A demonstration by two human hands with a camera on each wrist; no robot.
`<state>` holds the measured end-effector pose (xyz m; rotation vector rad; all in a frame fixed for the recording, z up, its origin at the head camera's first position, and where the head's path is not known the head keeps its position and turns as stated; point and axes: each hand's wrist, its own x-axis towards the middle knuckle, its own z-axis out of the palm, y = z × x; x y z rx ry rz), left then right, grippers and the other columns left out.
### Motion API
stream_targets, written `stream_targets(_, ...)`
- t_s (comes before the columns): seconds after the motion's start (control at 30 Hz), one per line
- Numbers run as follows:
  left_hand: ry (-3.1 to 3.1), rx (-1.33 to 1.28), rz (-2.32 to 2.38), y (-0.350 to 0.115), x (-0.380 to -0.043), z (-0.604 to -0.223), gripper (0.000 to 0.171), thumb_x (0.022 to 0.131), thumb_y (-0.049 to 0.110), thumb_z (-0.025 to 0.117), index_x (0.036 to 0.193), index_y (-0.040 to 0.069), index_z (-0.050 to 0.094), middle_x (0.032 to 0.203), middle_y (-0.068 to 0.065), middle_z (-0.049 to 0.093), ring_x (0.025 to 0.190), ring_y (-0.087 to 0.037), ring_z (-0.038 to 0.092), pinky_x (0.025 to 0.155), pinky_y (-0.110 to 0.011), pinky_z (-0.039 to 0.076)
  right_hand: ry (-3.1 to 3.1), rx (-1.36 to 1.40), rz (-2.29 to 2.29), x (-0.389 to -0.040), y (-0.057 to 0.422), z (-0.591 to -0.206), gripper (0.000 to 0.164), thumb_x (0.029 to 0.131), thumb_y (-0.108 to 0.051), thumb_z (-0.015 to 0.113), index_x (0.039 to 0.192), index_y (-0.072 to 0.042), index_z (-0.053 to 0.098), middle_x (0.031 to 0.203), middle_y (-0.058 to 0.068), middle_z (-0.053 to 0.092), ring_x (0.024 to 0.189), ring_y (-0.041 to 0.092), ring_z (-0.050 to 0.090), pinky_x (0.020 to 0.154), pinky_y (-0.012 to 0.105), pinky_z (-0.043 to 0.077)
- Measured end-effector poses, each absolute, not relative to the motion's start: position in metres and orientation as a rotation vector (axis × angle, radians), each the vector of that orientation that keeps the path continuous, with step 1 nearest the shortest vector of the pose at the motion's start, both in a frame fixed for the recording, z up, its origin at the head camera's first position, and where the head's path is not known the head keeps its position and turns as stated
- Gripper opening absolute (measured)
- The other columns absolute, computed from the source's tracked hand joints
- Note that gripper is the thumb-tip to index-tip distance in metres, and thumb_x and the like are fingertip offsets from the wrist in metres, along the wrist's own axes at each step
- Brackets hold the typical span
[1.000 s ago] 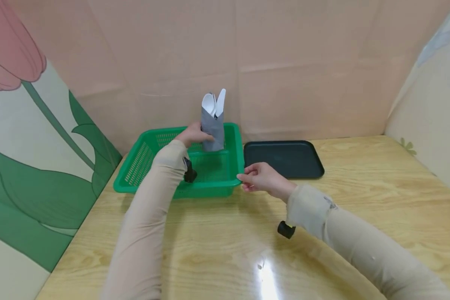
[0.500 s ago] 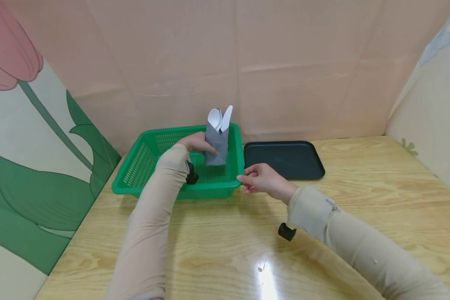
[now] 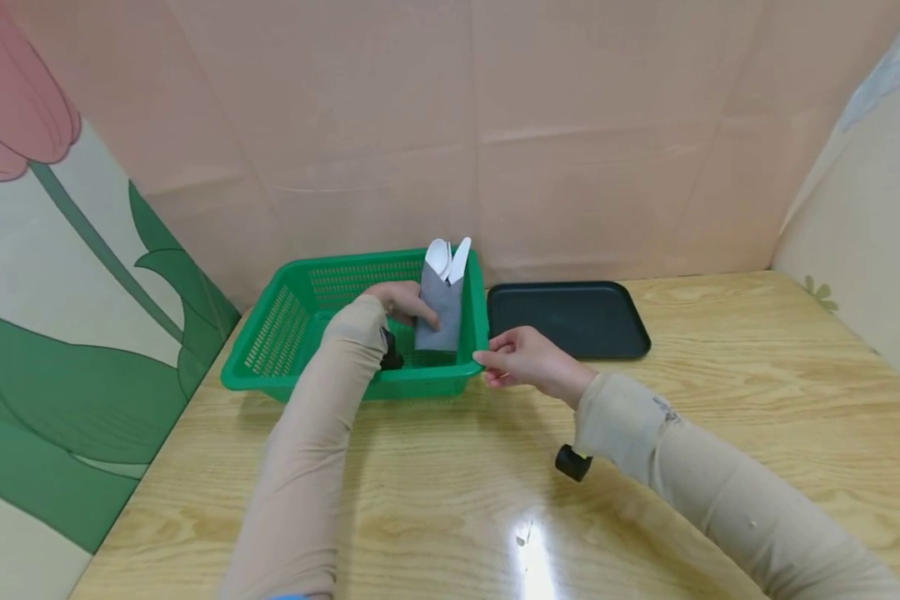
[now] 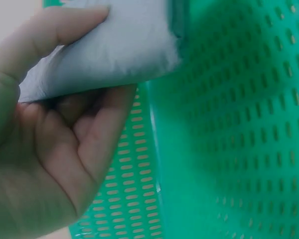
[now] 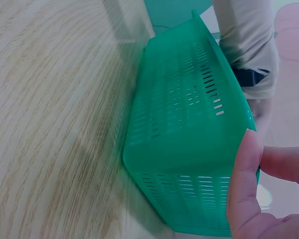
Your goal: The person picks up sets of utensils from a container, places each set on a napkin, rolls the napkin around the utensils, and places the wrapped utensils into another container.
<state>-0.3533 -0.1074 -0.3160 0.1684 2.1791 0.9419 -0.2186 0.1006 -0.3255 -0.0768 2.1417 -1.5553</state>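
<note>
My left hand (image 3: 405, 302) grips a grey cutlery pouch (image 3: 440, 315), thumb across its front and the other fingers behind it. Out of the pouch's top stick a white spoon (image 3: 437, 257), a white knife (image 3: 461, 260) and a thin white handle between them. The pouch leans slightly inside the right end of a green slotted basket (image 3: 270, 329). In the left wrist view the lower end of the pouch (image 4: 124, 50) hangs over the basket floor. At the basket's near right corner, my right hand (image 3: 528, 358) pinches the rim between thumb and finger.
To the right of the basket lies a black rectangular tray (image 3: 570, 319) on the wooden table (image 3: 435, 500). A pink cloth backdrop (image 3: 607, 150) rises behind the table's far edge, and a flower-printed panel (image 3: 67, 383) stands at the left.
My left hand has lowered the cutlery pouch into the basket, bringing it slightly right and nearer to me. My right hand has stayed at the rim corner.
</note>
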Motion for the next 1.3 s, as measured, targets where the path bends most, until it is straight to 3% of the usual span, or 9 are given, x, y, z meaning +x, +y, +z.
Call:
stream_targets(0.4,2.090,0.030,0.898,-0.100,-0.353,-0.328,0.064,0.084,0.007,0.062,0.139,0.000,0.030,0.142,-0.017,0.041,0.133,-0.028,0.041,0.109,-0.037,0.036,2.128,-0.068,-1.531,-0.216,0.101,-0.321,0.041,0.093,-0.017,0.056,0.123,0.007,0.042,0.084,0.010,0.064,0.064,0.009,0.061,0.080,0.031,0.055)
stream_targets(0.8,2.013,0.064,0.733,-0.094,-0.355,-0.338,0.058,0.086,0.007,0.059,0.136,0.002,0.031,0.141,-0.015,0.042,0.131,-0.026,0.043,0.109,-0.036,0.036,2.090,-0.060,-1.564,-0.215,0.100,-0.321,0.041,0.093,-0.015,0.056,0.123,0.009,0.042,0.078,0.005,0.062,0.063,0.008,0.061,0.072,0.025,0.055)
stream_targets(0.93,2.044,0.084,0.637,-0.094,-0.356,-0.340,0.054,0.086,0.011,0.059,0.134,0.000,0.035,0.134,-0.014,0.048,0.122,-0.023,0.050,0.102,-0.032,0.042,2.086,-0.068,-1.562,-0.216,0.099,-0.321,0.040,0.093,-0.016,0.056,0.122,0.009,0.042,0.077,0.004,0.062,0.063,0.008,0.061,0.073,0.026,0.055)
stream_targets(1.1,2.057,0.091,0.611,-0.094,-0.359,-0.341,0.049,0.086,0.013,0.060,0.129,0.000,0.040,0.117,-0.009,0.052,0.104,-0.019,0.054,0.084,-0.026,0.047,2.087,-0.068,-1.563,-0.217,0.100,-0.320,0.041,0.093,-0.016,0.057,0.122,0.009,0.042,0.077,0.005,0.063,0.063,0.008,0.061,0.075,0.027,0.056)
stream_targets(1.3,1.995,0.113,0.633,-0.094,-0.362,-0.346,0.053,0.087,0.010,0.059,0.133,0.002,0.034,0.117,-0.007,0.048,0.107,-0.018,0.051,0.083,-0.024,0.046,2.080,-0.070,-1.562,-0.219,0.101,-0.322,0.042,0.093,-0.016,0.057,0.124,0.009,0.041,0.080,0.006,0.063,0.063,0.007,0.061,0.078,0.030,0.055)
